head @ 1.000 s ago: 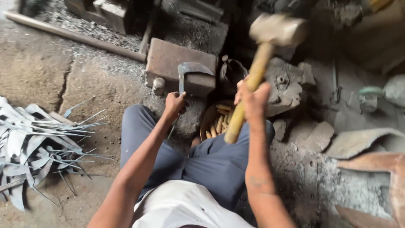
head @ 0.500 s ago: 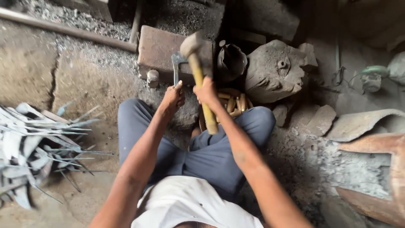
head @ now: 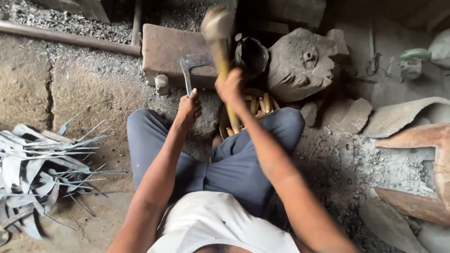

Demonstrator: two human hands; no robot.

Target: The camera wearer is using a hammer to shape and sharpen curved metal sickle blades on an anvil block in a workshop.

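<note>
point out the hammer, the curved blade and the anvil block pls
hammer [head: 224,70]: head view, on the wooden handle above the right hand.
curved blade [head: 194,61]: head view, on the bent top lying on the block.
anvil block [head: 164,49]: head view, on its bare top face.

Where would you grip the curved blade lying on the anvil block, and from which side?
Take the curved blade by its narrow tang, coming from the near side, as the left hand does. The tang sticks out past the anvil block toward the person, while the hooked end lies flat on the block, under the hammer.
</note>
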